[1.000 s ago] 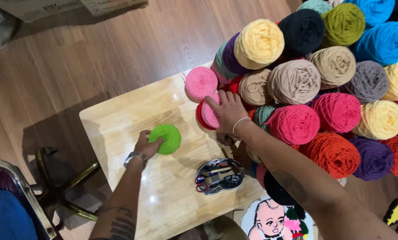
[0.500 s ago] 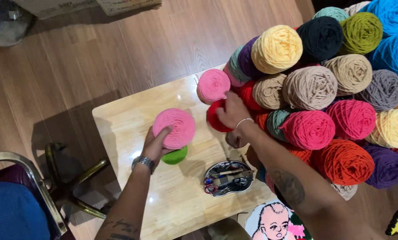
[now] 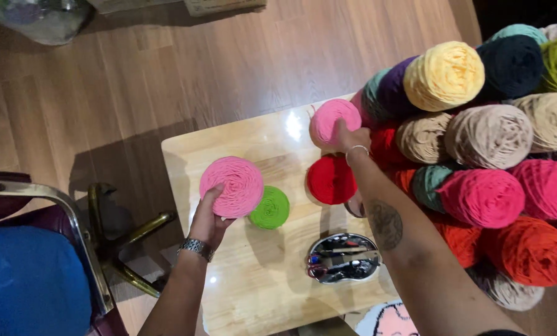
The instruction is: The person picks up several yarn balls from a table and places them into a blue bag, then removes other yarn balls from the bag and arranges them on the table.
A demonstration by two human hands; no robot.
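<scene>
Head view, left hand point(image 3: 208, 219) gripping pink yarn ball point(image 3: 231, 185) from below, right hand point(image 3: 351, 138) grasping second pink ball point(image 3: 333, 121).

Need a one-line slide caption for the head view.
Left hand holds a pink yarn ball over a wooden table; right hand touches another pink yarn ball beside stacked yarn.

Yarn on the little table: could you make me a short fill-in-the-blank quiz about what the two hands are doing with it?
1. The left hand holds a yarn ball coloured ____.
2. Just right of that ball, a ____ ball lies on the table.
3. The right hand touches a pink ball at the table's far edge; nearer the camera lies a ____ ball.
4. The shiny tray sits on the ____.

Missing words: pink; green; red; table
</scene>
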